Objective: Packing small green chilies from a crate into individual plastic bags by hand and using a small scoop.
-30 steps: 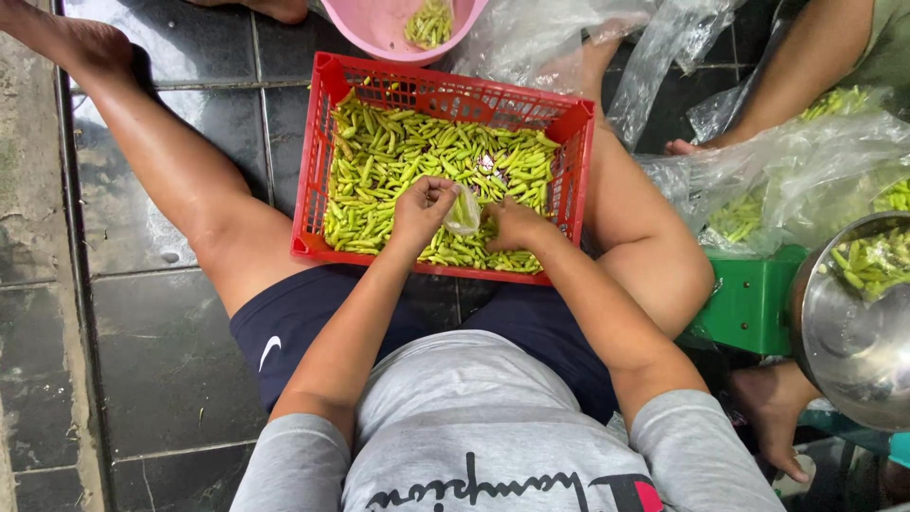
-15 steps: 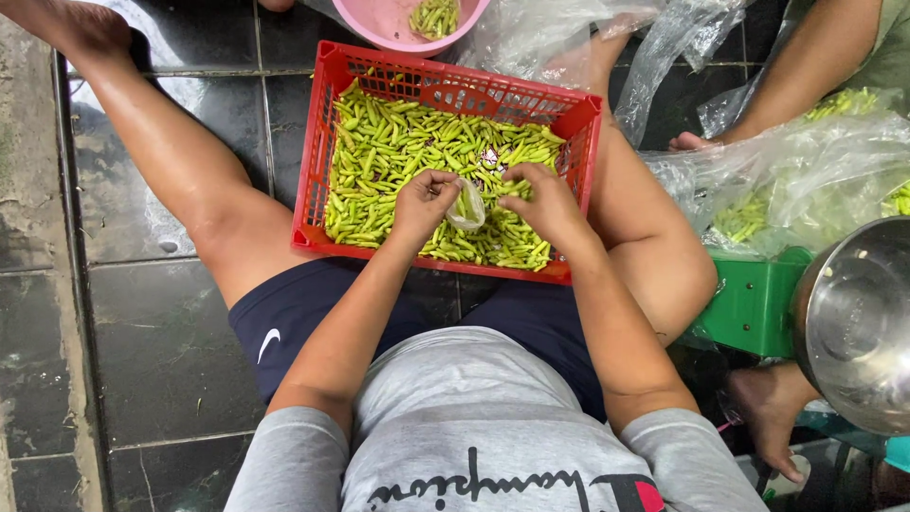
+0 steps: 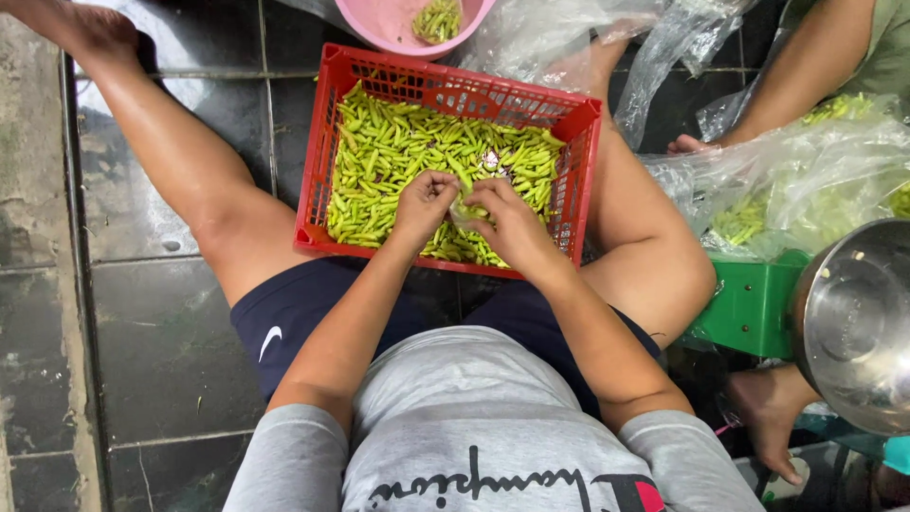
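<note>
While both hands meet over the red crate [image 3: 327, 204], left hand [image 3: 424, 204] and right hand [image 3: 509, 223] pinch one green chili [image 3: 464, 206] between them.

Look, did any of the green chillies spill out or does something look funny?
Nothing stands out. The green chillies lie inside the red crate, none on the floor around it. The left hand and right hand meet over them, pinching one between their fingertips.
</note>
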